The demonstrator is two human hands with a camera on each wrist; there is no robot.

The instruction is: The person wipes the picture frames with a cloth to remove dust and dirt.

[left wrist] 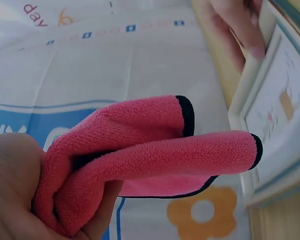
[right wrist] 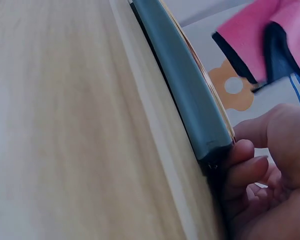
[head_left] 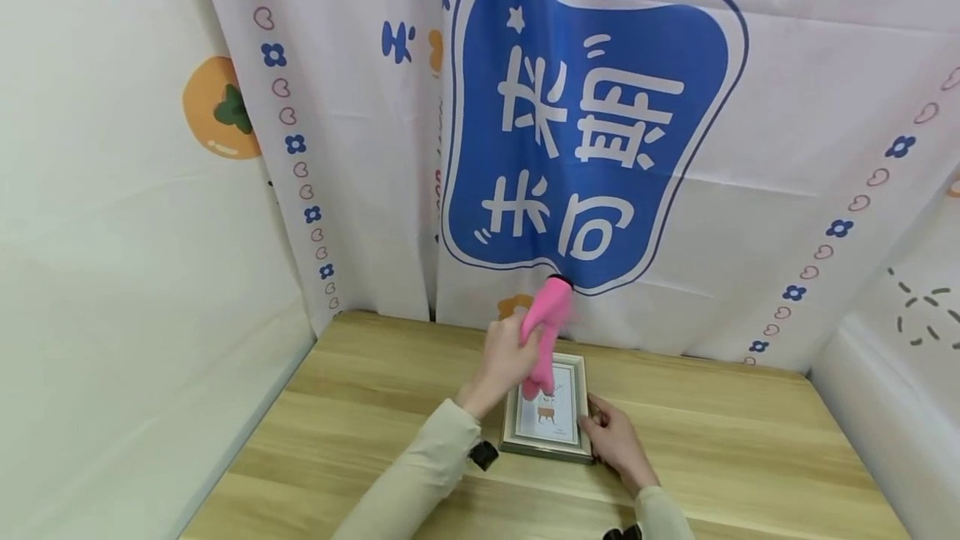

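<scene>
A pink cloth (head_left: 550,315) with black edging hangs bunched in my left hand (head_left: 504,361), which grips it above the picture frame. In the left wrist view the cloth (left wrist: 140,150) folds over between thumb and fingers, its loose ends sticking out. The picture frame (head_left: 512,432) lies on the table, silvery-gold, with a small drawing behind its front; the cloth overlaps its upper part in the head view. My right hand (head_left: 617,444) holds the frame's right edge, thumb on the rim. The right wrist view shows those fingers (right wrist: 247,170) curled at the frame's corner.
The wooden table (head_left: 390,382) stretches to both sides of the frame. Behind it hangs a white curtain (head_left: 375,215) with a blue printed sign, reaching down to the table's back edge. A pale wall (head_left: 135,273) stands at the left.
</scene>
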